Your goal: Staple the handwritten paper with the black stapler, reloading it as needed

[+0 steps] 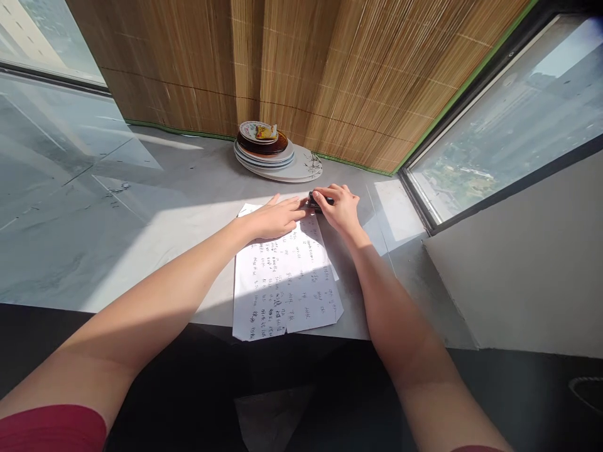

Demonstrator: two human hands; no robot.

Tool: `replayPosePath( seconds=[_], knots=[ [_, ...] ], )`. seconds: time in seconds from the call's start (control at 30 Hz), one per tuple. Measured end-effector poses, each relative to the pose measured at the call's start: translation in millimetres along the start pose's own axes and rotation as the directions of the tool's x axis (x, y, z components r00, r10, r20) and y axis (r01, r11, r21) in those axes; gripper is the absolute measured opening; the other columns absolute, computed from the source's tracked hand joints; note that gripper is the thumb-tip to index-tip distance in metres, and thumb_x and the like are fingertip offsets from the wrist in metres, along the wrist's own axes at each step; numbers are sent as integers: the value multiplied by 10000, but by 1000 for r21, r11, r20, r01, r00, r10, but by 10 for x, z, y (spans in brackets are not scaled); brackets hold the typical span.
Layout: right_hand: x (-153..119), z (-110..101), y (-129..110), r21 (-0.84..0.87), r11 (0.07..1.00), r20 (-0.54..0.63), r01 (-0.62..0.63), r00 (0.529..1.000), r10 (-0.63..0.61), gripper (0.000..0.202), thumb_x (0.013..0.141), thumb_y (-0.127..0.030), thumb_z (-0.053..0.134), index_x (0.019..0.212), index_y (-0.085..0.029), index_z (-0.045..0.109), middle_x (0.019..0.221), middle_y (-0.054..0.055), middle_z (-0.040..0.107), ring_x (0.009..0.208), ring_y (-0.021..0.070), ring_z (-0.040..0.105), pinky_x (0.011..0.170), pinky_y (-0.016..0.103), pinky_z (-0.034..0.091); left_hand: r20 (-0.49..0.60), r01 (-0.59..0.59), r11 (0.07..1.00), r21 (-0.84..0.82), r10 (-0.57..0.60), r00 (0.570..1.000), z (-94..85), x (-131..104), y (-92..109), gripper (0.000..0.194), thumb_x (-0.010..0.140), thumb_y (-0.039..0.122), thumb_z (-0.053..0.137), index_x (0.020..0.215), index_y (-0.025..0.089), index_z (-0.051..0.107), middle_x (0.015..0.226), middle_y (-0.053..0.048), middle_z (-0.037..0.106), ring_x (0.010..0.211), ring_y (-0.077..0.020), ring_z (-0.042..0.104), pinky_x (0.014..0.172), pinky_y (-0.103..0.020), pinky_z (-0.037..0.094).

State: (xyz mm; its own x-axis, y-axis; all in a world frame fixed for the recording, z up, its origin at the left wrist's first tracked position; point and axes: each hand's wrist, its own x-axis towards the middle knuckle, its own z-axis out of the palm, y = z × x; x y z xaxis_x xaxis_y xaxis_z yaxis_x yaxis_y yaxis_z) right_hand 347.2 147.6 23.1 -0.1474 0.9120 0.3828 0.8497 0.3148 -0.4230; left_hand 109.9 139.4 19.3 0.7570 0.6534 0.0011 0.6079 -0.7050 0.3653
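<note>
Sheets of handwritten paper [268,282] lie on the grey marbled surface in front of me, their near edge at the surface's front edge. My left hand [273,217] rests flat across the far part of the sheets, fingers stretched toward the right. At the sheets' far right corner, my right hand [343,206] is closed around a small black stapler [313,201]. The fingers cover much of the stapler, and I cannot tell how far the paper reaches into it. My left fingertips are close beside it.
Beyond the hands stands a stack of plates [264,164], with a small yellow packet [266,132] on top. A bamboo blind [292,63] hangs behind it. Windows flank the marbled ledge [188,182], and a white wall [527,270] rises at the right.
</note>
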Motion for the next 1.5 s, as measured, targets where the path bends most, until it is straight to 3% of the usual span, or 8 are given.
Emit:
replayPosePath(
  seconds=[0.23, 0.57, 0.7, 0.83, 1.03, 1.23, 1.37, 1.5],
  knots=[
    [25, 25, -2, 11, 1000, 8, -4, 1000, 4, 489, 1142, -600, 468, 1092, -301, 851, 1072, 122, 766, 1166, 394, 608, 1077, 681, 395, -8, -1, 1000, 14, 1, 1000, 11, 11, -1, 579, 1113, 236, 403, 1666, 328, 548, 1878, -33, 288, 1750, -277, 207, 1408, -710, 33],
    [0, 151, -126, -67, 998, 15, 18, 1000, -17, 454, 1145, -514, 480, 972, -272, 824, 1024, 151, 740, 1219, 431, 542, 1077, 719, 346, 26, 48, 999, -9, -47, 999, -19, 2, -11, 540, 1108, 264, 404, 1602, 297, 621, 1921, -22, 65, 1776, -316, 48, 1415, -695, 49],
    [-35, 110, -117, -97, 995, 36, 14, 999, -11, 393, 1144, -500, 487, 1115, -302, 825, 1144, 148, 744, 1252, 426, 536, 1077, 676, 374, 36, 49, 999, 19, -49, 998, -46, -16, 5, 513, 1105, 246, 384, 1524, 261, 681, 1919, -42, 62, 1777, -307, 36, 1419, -684, 66],
    [-59, -21, 59, -68, 995, 76, 71, 995, -66, 377, 1075, -390, 591, 1429, -333, 710, 1353, 141, 724, 1249, 408, 569, 995, 589, 486, 34, 72, 997, 27, -73, 997, -42, -17, -13, 601, 1108, 264, 397, 1685, 338, 551, 1919, -12, 75, 1776, -300, 64, 1425, -657, 79],
    [-42, -119, 202, -61, 985, -148, -159, 978, 149, 336, 972, -246, 582, 1290, -250, 693, 1222, 167, 745, 1199, 393, 635, 958, 546, 520, -48, 65, 997, 33, -63, 997, 23, 3, -101, 668, 1112, 311, 409, 1779, 349, 400, 1908, -37, 156, 1761, -317, 168, 1418, -639, 154],
    [-113, -170, -130, 66, 980, -285, -188, 938, 199, 296, 952, -284, 545, 1234, -269, 635, 1165, 142, 749, 1073, 331, 689, 868, 468, 526, -98, 24, 1000, 7, -23, 995, 56, 53, -218, 607, 1086, 294, 395, 1668, 257, 561, 1885, -83, 258, 1734, -312, 259, 1404, -614, 233],
    [-244, -139, -562, 196, 931, -262, -308, 898, 353, 221, 940, -275, 548, 1161, -282, 564, 1068, 107, 745, 977, 306, 698, 837, 440, 533, -343, 3, 975, -220, -80, 936, -29, 75, -250, 605, 1009, 261, 392, 1546, 189, 662, 1755, -121, 501, 1623, -277, 458, 1364, -509, 372],
    [-472, 30, -1026, 285, 902, -24, -325, 938, 345, 235, 871, -242, 614, 1071, -313, 513, 992, 55, 724, 923, 296, 692, 800, 426, 533, -584, -114, 863, -493, -231, 778, -149, 32, -285, 424, 966, 378, 421, 1138, 236, 781, 1369, -74, 745, 1344, -311, 627, 1190, -541, 515]
  ],
)
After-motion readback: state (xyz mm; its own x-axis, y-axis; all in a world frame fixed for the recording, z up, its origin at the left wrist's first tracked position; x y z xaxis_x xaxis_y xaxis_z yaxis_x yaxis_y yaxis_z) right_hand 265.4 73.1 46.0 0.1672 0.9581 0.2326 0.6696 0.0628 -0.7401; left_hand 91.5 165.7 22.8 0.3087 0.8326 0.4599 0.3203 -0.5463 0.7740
